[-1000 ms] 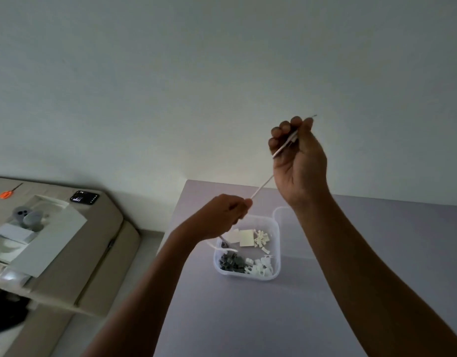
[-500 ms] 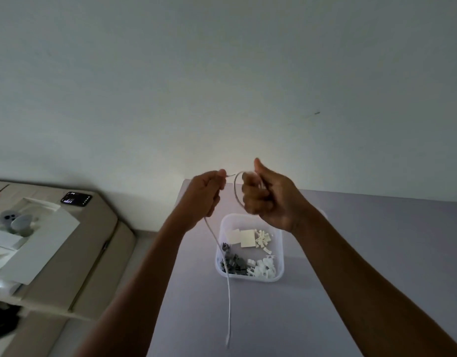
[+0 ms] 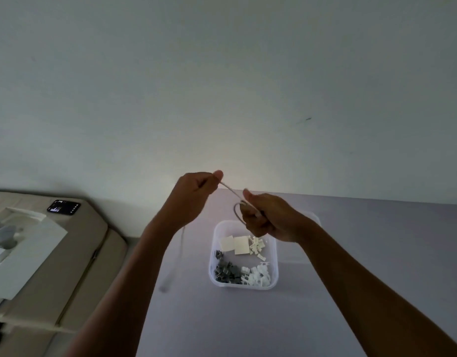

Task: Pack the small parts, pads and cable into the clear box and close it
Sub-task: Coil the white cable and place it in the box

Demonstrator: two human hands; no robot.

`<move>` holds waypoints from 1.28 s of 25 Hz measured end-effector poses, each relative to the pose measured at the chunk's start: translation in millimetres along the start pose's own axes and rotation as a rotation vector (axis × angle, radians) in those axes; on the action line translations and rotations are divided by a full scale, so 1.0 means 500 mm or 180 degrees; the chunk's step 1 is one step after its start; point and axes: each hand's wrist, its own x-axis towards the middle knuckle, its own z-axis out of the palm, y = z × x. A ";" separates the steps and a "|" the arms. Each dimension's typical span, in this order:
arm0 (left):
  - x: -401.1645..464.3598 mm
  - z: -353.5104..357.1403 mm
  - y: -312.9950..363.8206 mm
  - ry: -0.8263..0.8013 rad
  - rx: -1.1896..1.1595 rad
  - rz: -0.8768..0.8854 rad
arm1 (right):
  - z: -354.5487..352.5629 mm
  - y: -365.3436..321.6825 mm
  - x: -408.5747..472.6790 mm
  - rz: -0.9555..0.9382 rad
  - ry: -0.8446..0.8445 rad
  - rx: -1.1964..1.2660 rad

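1. Coiling from the head view: the right hand (image 3: 270, 219) grips a small loop of the cable (image 3: 231, 190) above the clear box (image 3: 217, 276); the left hand (image 3: 194, 195) pinches the strand
2. Parts and pads sit inside the box
3. The blurred tail, seemingly dangling left, could snag or spring the coil loose
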 end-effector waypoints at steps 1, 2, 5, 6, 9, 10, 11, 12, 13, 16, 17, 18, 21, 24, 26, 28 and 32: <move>0.005 0.010 -0.009 0.0037 -0.0078 -0.0101 | 0.013 -0.017 -0.006 -0.0163 -0.0201 0.0677; 0.004 0.027 -0.013 -0.0063 -0.0136 -0.0169 | 0.026 -0.035 -0.007 -0.0409 -0.0268 0.1226; -0.016 0.087 -0.006 -0.0782 0.0246 -0.0240 | 0.039 -0.074 0.012 -0.1479 0.0151 0.2499; -0.024 0.101 -0.001 -0.1055 0.0378 -0.0251 | 0.032 -0.083 0.020 -0.1787 0.0566 0.2545; -0.040 0.106 0.004 -0.1602 0.0423 -0.0347 | -0.008 -0.072 0.027 -0.2235 0.2017 0.0752; -0.043 0.099 0.007 -0.1669 0.0421 -0.0330 | -0.017 -0.057 0.026 -0.2217 0.2347 -0.0370; -0.045 0.090 0.011 -0.1681 0.0468 -0.0253 | -0.023 -0.039 0.025 -0.2058 0.2499 -0.1480; -0.046 0.081 0.017 -0.1629 0.0557 -0.0106 | -0.029 -0.019 0.026 -0.1677 0.2445 -0.2416; -0.045 0.068 0.017 -0.1521 0.0700 0.0076 | -0.031 -0.001 0.028 -0.1147 0.2228 -0.3016; -0.024 0.032 0.000 -0.1023 0.0897 0.0570 | -0.022 0.015 0.019 -0.0071 0.1311 -0.2496; -0.017 0.024 -0.013 -0.0858 0.0850 0.0712 | -0.015 0.008 0.014 0.0087 0.0993 -0.1887; -0.010 0.019 -0.026 -0.0730 0.0790 0.0836 | -0.009 -0.001 0.011 0.0168 0.0708 -0.1379; -0.005 0.024 -0.040 -0.0396 0.0425 0.1007 | 0.003 -0.019 0.009 0.0076 0.0011 -0.0218; -0.006 0.041 -0.028 0.0140 0.0158 0.0996 | 0.008 -0.024 0.017 -0.0052 -0.0336 0.0593; -0.004 0.046 -0.024 0.0425 0.0262 0.0970 | 0.005 -0.028 0.020 -0.0160 -0.0421 0.0658; -0.002 0.044 -0.023 0.0457 0.0289 0.0987 | -0.001 -0.034 0.019 -0.0160 -0.0392 0.0497; 0.006 0.010 -0.031 -0.0107 0.0070 0.0967 | -0.006 -0.034 0.015 0.0043 -0.0331 0.0111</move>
